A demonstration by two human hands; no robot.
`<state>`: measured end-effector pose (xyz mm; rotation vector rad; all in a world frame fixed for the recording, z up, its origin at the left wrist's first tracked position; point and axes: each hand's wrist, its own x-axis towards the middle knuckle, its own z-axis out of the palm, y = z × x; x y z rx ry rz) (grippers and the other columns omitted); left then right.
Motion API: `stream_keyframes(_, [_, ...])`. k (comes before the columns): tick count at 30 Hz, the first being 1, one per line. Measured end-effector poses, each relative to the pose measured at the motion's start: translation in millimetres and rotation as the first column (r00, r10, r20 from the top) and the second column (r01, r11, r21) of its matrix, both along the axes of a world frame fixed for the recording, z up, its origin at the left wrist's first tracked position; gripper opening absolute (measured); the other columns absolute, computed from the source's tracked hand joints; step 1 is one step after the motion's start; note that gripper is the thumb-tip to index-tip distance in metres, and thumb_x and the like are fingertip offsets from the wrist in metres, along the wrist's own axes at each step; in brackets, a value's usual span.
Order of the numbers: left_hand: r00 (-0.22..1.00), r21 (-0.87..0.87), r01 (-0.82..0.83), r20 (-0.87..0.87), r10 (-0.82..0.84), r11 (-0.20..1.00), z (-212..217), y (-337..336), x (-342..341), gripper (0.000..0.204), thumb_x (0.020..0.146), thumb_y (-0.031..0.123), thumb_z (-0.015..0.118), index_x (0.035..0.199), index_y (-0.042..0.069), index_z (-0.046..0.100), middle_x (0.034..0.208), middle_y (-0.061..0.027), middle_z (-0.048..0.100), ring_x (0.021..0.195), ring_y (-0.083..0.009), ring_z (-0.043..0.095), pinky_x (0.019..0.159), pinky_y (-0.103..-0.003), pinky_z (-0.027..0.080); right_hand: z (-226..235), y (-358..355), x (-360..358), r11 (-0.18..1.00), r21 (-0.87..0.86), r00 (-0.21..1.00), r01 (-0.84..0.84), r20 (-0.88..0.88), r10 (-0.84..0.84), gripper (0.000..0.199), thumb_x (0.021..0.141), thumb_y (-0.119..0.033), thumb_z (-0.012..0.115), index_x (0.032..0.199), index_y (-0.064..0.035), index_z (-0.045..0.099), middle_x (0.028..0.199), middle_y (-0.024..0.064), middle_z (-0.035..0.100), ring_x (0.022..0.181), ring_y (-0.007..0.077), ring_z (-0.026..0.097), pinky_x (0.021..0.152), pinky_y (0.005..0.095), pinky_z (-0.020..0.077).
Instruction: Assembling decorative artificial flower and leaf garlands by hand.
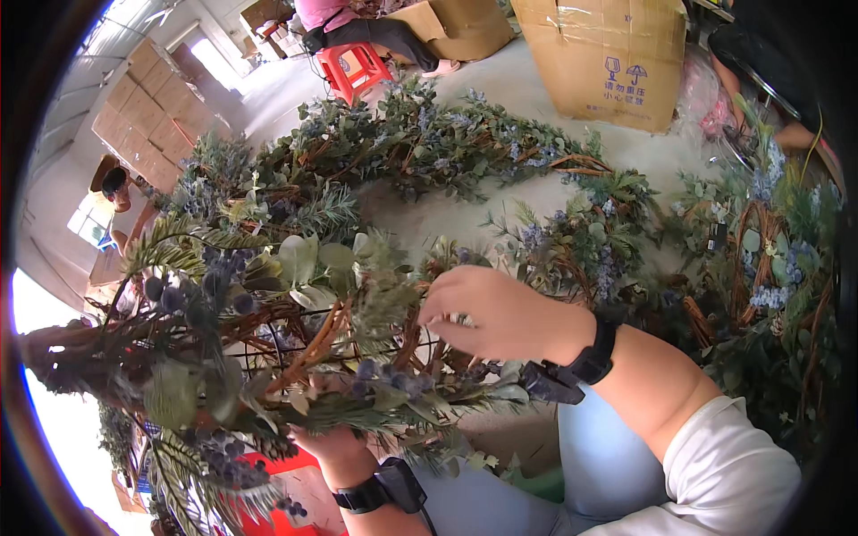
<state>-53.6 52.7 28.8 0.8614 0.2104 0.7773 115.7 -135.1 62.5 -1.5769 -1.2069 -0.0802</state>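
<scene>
A large artificial garland (304, 362) lies across my lap, with brown twigs, green leaves, fern-like fronds and dark blue berries (223, 460). Its twig frame shows through in the middle, with thin dark wires. From below, my left hand (332, 442) is closed around its lower edge, the fingers partly hidden by leaves. My right hand (492, 308) is at the garland's right end, fingers curled and closed together among the sprigs. Whatever is between those fingertips is too small or hidden to make out.
More garlands (402, 147) with blue flowers curve over the floor ahead. Another greenery pile (760, 268) lies at right. Cardboard boxes (608, 62) stand at the back. One person sits near a red stool (353, 70); others are at far left and upper right. Something red (286, 487) is below my left arm.
</scene>
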Motion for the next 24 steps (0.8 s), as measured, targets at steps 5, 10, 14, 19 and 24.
stream_keyframes(5, [0.832,-0.219,0.495,0.398,-0.387,0.841,-14.9,17.1,-4.2,0.050,0.089,0.042,0.039,0.117,0.001,0.044,0.114,-0.0152,0.049,0.093,-0.0284,0.056,0.079,-0.036,0.049,14.2,0.6,-18.6,0.991,0.135,0.981,0.012,0.189,-0.038,0.008,0.067,-0.007,0.062,0.072,-0.0044,0.057,0.066,0.0095,0.054,0.064,0.0274,0.054,0.056,0.0358,0.0424])
stream_keyframes(10, [0.984,0.008,0.120,-0.136,-0.117,0.993,1.7,-3.7,5.4,0.049,0.075,0.055,0.048,0.088,0.008,0.047,0.077,-0.0043,0.046,0.075,-0.0173,0.044,0.069,-0.029,0.039,37.6,-8.7,-23.5,0.982,0.126,0.891,0.140,0.417,-0.181,0.044,0.062,-0.012,0.067,0.103,-0.0086,0.052,0.099,0.0091,0.050,0.093,0.0289,0.050,0.081,0.0415,0.0377])
stream_keyframes(14, [0.991,-0.195,0.056,-0.106,-0.078,0.979,-8.7,-6.5,9.6,0.047,0.083,0.046,0.038,0.102,0.004,0.050,0.089,-0.0121,0.054,0.087,-0.0251,0.051,0.074,-0.038,0.044,18.2,2.1,-17.7,0.976,0.065,0.862,0.210,0.459,-0.216,0.040,0.066,-0.011,0.063,0.103,-0.0084,0.052,0.100,0.0090,0.051,0.095,0.0272,0.050,0.085,0.0423,0.0379])
stream_keyframes(19, [0.969,-0.161,-0.167,-0.209,0.132,0.973,-32.7,12.6,5.7,0.046,0.086,0.039,0.037,0.112,0.004,0.049,0.101,-0.0164,0.057,0.094,-0.0319,0.054,0.083,-0.048,0.044,17.0,2.9,-15.4,0.969,0.110,0.793,0.220,0.558,-0.243,0.033,0.069,-0.010,0.059,0.101,-0.0077,0.052,0.100,0.0086,0.052,0.099,0.0272,0.049,0.090,0.0414,0.0361])
stream_keyframes(24, [0.976,-0.265,-0.112,-0.208,0.056,0.958,-29.3,10.7,3.2,0.043,0.084,0.040,0.045,0.107,0.004,0.052,0.101,-0.0147,0.057,0.092,-0.0307,0.054,0.083,-0.046,0.044,12.4,8.2,-11.6,0.971,0.015,0.832,0.237,0.514,-0.211,0.033,0.067,-0.008,0.059,0.099,-0.0078,0.053,0.099,0.0075,0.052,0.100,0.0269,0.049,0.091,0.0408,0.0358])
